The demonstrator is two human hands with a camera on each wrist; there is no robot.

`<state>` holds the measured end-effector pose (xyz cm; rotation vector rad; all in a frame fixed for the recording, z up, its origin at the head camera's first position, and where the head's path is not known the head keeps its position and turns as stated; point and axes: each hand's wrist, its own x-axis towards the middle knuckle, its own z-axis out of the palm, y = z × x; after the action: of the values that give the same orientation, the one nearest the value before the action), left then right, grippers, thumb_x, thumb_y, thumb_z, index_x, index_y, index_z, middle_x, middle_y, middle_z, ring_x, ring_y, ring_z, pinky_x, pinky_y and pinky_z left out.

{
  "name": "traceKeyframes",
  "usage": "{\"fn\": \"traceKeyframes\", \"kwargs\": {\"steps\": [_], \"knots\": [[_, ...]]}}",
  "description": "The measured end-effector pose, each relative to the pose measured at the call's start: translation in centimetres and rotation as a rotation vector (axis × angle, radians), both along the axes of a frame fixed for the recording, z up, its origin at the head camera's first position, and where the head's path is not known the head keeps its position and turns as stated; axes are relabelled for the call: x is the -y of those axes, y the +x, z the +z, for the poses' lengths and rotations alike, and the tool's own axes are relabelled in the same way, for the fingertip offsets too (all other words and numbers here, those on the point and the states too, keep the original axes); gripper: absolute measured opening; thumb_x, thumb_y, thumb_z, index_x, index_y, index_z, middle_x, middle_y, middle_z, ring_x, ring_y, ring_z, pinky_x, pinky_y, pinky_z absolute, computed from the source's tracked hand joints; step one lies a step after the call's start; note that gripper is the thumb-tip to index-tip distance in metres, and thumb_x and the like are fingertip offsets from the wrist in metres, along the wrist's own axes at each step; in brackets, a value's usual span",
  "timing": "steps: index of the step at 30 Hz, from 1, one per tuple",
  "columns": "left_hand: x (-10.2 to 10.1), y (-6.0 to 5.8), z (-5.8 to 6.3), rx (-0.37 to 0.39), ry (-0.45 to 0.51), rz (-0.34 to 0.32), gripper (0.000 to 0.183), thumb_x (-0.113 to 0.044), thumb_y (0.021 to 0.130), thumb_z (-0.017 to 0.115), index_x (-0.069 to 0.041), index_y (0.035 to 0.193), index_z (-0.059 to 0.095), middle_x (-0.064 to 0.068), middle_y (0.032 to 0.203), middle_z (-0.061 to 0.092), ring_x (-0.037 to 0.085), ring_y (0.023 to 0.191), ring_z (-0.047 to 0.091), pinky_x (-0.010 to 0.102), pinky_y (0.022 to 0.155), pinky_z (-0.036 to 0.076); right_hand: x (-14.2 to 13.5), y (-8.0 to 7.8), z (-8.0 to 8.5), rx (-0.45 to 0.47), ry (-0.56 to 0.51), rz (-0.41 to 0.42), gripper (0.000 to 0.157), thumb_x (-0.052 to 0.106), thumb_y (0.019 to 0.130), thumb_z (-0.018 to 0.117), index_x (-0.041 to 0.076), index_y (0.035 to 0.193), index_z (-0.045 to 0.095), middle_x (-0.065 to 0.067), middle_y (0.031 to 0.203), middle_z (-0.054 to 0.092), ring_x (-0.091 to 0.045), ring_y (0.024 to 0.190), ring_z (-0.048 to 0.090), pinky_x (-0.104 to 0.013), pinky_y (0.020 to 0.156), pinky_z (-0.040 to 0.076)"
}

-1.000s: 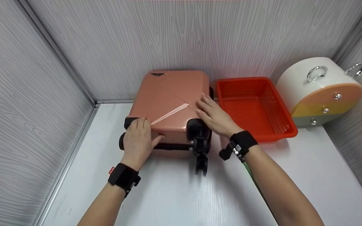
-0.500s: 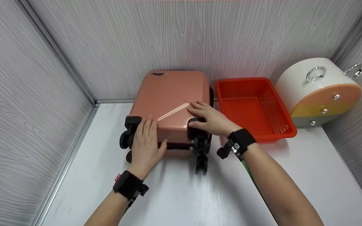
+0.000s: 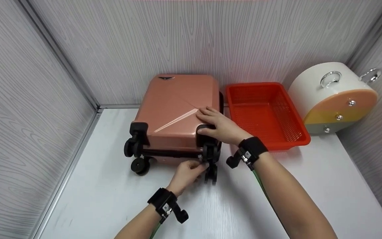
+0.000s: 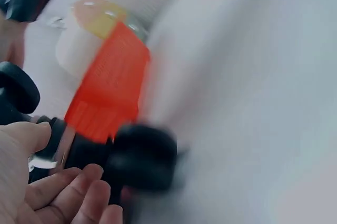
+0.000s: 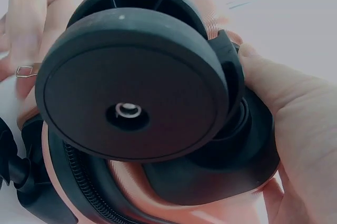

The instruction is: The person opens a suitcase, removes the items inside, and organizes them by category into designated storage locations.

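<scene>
A rose-pink suitcase (image 3: 177, 103) lies flat against the back wall, its wheeled end towards me. My right hand (image 3: 224, 127) rests on its near right corner, fingers spread over the shell. In the right wrist view the thumb (image 5: 258, 71) presses beside the black corner guard (image 5: 210, 176), behind a large caster wheel (image 5: 126, 92). My left hand (image 3: 185, 174) is at the lower right of that end, thumb and fingers bent beside the casters. A small metal zipper pull (image 5: 25, 71) shows next to its blurred fingers, and the black zipper (image 5: 84, 176) runs along the edge.
A red plastic basket (image 3: 305, 139) stands right of the suitcase. Further right is a white rounded cabinet (image 3: 313, 83) with coloured drawers and metal rings. More casters (image 3: 139, 166) stick out at the suitcase's near left corner. White tabletop (image 3: 104, 199) extends in front.
My left hand has left the suitcase's near left edge and moved right and down to the zipper area by the right casters. My right hand shifted slightly left onto the corner and stayed.
</scene>
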<state>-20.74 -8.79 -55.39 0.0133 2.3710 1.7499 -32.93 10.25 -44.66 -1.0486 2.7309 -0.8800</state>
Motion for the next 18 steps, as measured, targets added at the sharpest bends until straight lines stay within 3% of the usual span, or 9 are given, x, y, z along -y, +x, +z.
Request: {"fn": "traceKeyframes", "kwargs": {"steps": [3,5,8,12,15,18], "knots": [[-0.7,-0.2,-0.1,0.066,0.131,0.037,0.032,-0.038,0.091,0.078,-0.006,0.092,0.073,0.003,0.084,0.07,0.016,0.072,0.063,0.03,0.064,0.055,0.0,0.0,-0.1,-0.008,-0.012,0.001,0.071,0.05,0.099,0.063,0.021,0.159,0.037,0.0,0.167,0.026,-0.02,0.156,0.01,-0.047,0.124,0.017],[-0.7,-0.3,-0.2,0.04,0.11,0.051,0.032,-0.036,0.092,0.077,-0.005,0.089,0.071,0.002,0.08,0.068,0.014,0.068,0.061,0.027,0.061,0.052,0.0,0.1,-0.1,-0.012,-0.017,0.004,0.072,0.05,0.099,0.063,0.021,0.159,0.037,0.0,0.167,0.026,-0.02,0.156,0.01,-0.047,0.124,0.017],[-0.4,-0.2,-0.2,-0.049,-0.034,0.047,0.031,-0.037,0.097,0.07,-0.008,0.086,0.071,-0.003,0.074,0.065,0.01,0.063,0.057,0.025,0.057,0.046,0.1,0.1,-0.1,-0.014,-0.02,0.009,0.072,0.049,0.1,0.064,0.02,0.159,0.037,-0.002,0.167,0.026,-0.021,0.156,0.01,-0.047,0.124,0.016],[0.5,0.0,0.2,-0.235,-0.325,0.035,0.038,-0.041,0.103,0.059,-0.018,0.074,0.068,-0.01,0.062,0.055,0.009,0.054,0.049,0.029,0.051,0.039,0.0,0.2,0.0,-0.013,-0.018,0.01,0.071,0.048,0.1,0.063,0.02,0.159,0.036,-0.003,0.167,0.026,-0.021,0.156,0.01,-0.047,0.124,0.016],[1.1,0.0,0.5,-0.412,-0.508,0.054,0.035,-0.039,0.102,0.062,-0.023,0.072,0.067,-0.011,0.063,0.055,0.009,0.055,0.05,0.032,0.051,0.041,0.0,0.1,-0.1,-0.019,-0.019,0.011,0.071,0.047,0.1,0.064,0.019,0.159,0.037,-0.003,0.167,0.026,-0.021,0.156,0.011,-0.046,0.124,0.016],[1.7,0.0,0.8,-0.534,-0.61,0.091,0.021,-0.036,0.099,0.069,-0.025,0.082,0.076,-0.012,0.075,0.066,0.006,0.066,0.059,0.032,0.057,0.048,0.1,0.1,-0.2,-0.023,-0.025,0.019,0.07,0.046,0.1,0.064,0.019,0.159,0.037,-0.003,0.167,0.026,-0.022,0.156,0.011,-0.046,0.124,0.016]]}}
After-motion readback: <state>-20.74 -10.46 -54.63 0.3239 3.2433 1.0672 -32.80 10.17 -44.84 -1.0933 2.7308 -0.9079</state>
